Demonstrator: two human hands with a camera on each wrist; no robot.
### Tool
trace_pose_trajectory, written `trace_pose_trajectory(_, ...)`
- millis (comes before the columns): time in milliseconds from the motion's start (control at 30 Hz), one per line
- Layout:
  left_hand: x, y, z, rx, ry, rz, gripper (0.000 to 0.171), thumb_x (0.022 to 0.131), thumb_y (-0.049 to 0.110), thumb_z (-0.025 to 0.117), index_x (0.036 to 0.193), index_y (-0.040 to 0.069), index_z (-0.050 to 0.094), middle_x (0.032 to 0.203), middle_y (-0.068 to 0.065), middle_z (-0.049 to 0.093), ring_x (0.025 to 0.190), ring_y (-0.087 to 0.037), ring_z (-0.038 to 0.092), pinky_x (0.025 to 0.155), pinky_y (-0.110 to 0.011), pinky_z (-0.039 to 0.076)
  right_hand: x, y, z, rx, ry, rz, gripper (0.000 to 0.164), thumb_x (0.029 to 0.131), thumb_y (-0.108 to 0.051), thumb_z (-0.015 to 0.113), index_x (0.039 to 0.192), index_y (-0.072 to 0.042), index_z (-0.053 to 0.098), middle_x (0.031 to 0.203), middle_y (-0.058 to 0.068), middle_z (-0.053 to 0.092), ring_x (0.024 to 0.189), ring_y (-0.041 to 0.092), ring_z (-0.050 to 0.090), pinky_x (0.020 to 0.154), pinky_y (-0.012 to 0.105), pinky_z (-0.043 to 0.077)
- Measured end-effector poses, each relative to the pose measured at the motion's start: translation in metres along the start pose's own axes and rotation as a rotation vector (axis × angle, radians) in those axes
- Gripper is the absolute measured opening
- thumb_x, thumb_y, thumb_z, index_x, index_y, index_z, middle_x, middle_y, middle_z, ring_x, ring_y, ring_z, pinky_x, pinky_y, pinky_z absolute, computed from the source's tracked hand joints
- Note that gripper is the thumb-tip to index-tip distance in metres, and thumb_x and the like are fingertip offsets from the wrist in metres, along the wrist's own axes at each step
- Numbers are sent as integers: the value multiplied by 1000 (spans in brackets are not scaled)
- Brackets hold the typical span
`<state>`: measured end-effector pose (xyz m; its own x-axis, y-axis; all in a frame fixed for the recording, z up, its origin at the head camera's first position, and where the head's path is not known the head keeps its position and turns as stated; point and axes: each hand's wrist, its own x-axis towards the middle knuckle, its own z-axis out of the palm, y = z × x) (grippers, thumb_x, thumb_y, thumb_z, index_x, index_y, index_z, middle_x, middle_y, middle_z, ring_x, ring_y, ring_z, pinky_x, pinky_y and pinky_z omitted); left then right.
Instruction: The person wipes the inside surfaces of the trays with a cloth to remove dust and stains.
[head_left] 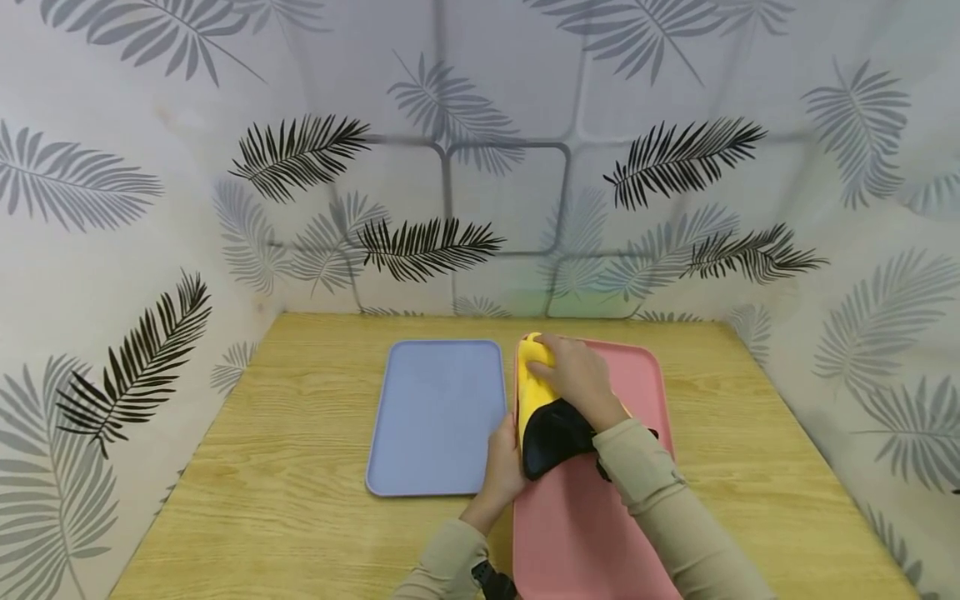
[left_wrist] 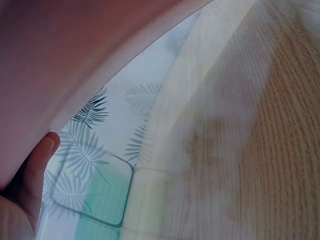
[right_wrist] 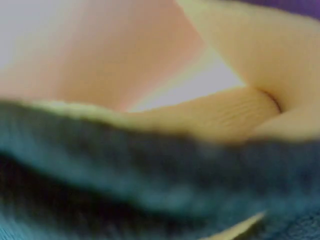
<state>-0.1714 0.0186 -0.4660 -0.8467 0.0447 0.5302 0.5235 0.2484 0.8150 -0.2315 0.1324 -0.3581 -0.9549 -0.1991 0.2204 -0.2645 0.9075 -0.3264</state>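
A yellow and black cap-like item (head_left: 557, 437) is held over the left side of the pink tray (head_left: 630, 517). Its black part curves like a brim toward me, and the yellow part rises behind it. My right hand (head_left: 581, 371) grips the yellow part near the top, thumb on the near face. At the lower left edge, my left hand (head_left: 504, 467) holds the item, its fingertips partly hidden. The left wrist view shows a curled digit (left_wrist: 40, 165) beside a large blurred pinkish surface. Dark blurred material (right_wrist: 150, 160) fills much of the right wrist view.
A blue tray (head_left: 438, 417) lies left of the pink one on the wooden table (head_left: 300, 467). Leaf-patterned curtains (head_left: 480, 200) stand behind the table and along both sides.
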Motion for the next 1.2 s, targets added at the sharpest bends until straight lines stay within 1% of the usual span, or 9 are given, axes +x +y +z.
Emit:
trace_pose_trajectory(167, 2, 3, -2, -24, 18, -53, 11, 88, 5, 48, 81, -4, 51, 68, -4, 49, 63, -13, 45, 56, -27, 41, 1, 2, 0, 1, -9, 18, 42, 82, -29, 63, 119, -10, 55, 107, 15, 59, 74, 28, 55, 51, 36, 39)
trace_pose_trajectory(367, 4, 4, -3, -5, 27, -128, 26, 95, 7, 39, 71, -1, 44, 60, 5, 31, 55, -7, 32, 49, -23, 32, 1, 10, 0, 2, -24, 28, 43, 83, -30, 63, 120, -9, 55, 104, 17, 60, 64, 25, 52, 49, 34, 38)
trace_pose_trajectory(600, 5, 5, -6, -10, 43, -192, 28, 94, 4, 40, 66, 3, 40, 56, 5, 29, 48, -4, 27, 44, -21, 26, 2, 25, -2, 11, -58, 74, 46, 85, -30, 60, 123, -6, 52, 111, 19, 57, 74, 28, 54, 56, 36, 41)
trace_pose_trajectory(767, 8, 8, -11, -8, 67, -188, 27, 93, 1, 40, 66, 3, 39, 57, 4, 28, 50, -5, 26, 46, -22, 27, 4, 42, -6, 20, -61, 82, 47, 86, -29, 58, 124, -2, 50, 105, 22, 58, 72, 29, 54, 61, 39, 41)
trace_pose_trajectory(867, 9, 10, -14, -1, 76, -185, 25, 92, -1, 40, 68, 1, 41, 58, 4, 28, 50, -6, 28, 46, -22, 28, 4, 53, -8, 7, -56, 87, 47, 86, -26, 57, 123, 1, 50, 107, 24, 56, 82, 34, 55, 68, 43, 42)
trace_pose_trajectory(933, 10, 11, -16, 1, 79, -187, 24, 92, -1, 40, 69, 0, 42, 58, 4, 29, 50, -6, 28, 45, -22, 28, 4, 59, -9, 1, -63, 104, 46, 86, -24, 57, 123, 1, 50, 110, 24, 55, 87, 35, 54, 69, 43, 42)
trace_pose_trajectory(967, 10, 12, -17, 2, 81, -189, 23, 92, -1, 40, 69, 0, 43, 58, 4, 29, 50, -6, 28, 45, -22, 28, 4, 61, -10, 1, -67, 110, 45, 86, -23, 56, 123, 2, 50, 112, 24, 54, 88, 35, 54, 68, 43, 42)
trace_pose_trajectory(1100, 11, 12, -19, -4, 88, -189, 24, 92, -1, 40, 68, 1, 42, 57, 4, 29, 49, -6, 28, 45, -21, 28, 5, 71, -12, -9, -79, 142, 44, 86, -23, 55, 122, 1, 49, 110, 24, 55, 82, 34, 54, 62, 41, 41)
trace_pose_trajectory(1200, 11, 12, -20, -6, 102, -190, 24, 92, -1, 40, 68, 1, 42, 58, 4, 29, 50, -6, 28, 45, -21, 28, 5, 79, -13, -10, -81, 157, 44, 86, -23, 54, 123, 2, 48, 111, 26, 54, 83, 36, 54, 62, 41, 41)
